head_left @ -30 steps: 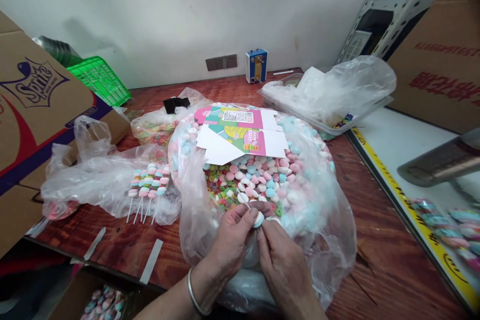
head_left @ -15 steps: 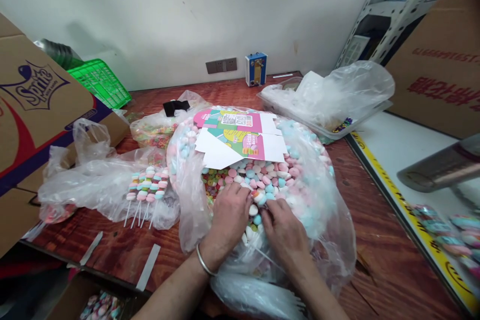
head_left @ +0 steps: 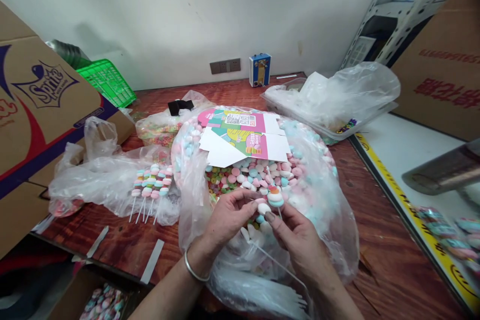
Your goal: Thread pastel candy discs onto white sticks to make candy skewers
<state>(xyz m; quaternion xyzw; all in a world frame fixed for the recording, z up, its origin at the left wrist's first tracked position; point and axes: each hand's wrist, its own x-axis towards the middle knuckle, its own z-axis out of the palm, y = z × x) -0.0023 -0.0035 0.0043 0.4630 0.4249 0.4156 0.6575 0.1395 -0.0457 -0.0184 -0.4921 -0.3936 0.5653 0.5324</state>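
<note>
Coming up from the loose sweets (head_left: 258,175) since the earlier frame, both hands are parting slightly, and a candy stick (head_left: 275,199) is now standing clear. At left, four filled sticks (head_left: 152,180) are lying on crumpled plastic (head_left: 93,180) on the table (head_left: 176,245), looking done. Mid-scene, the left hand (head_left: 230,217) is apparently pinching a pink sweet (head_left: 260,201) in its grip, just beside a white sweet (head_left: 264,209). Right of it, the right hand (head_left: 296,225) is pinching the candy stick below its few pieces, so this one is looking only partly filled. Plenty of loose sweets are remaining in the big bag (head_left: 191,220), with bare sticks (head_left: 262,297) lying at its near side.
</note>
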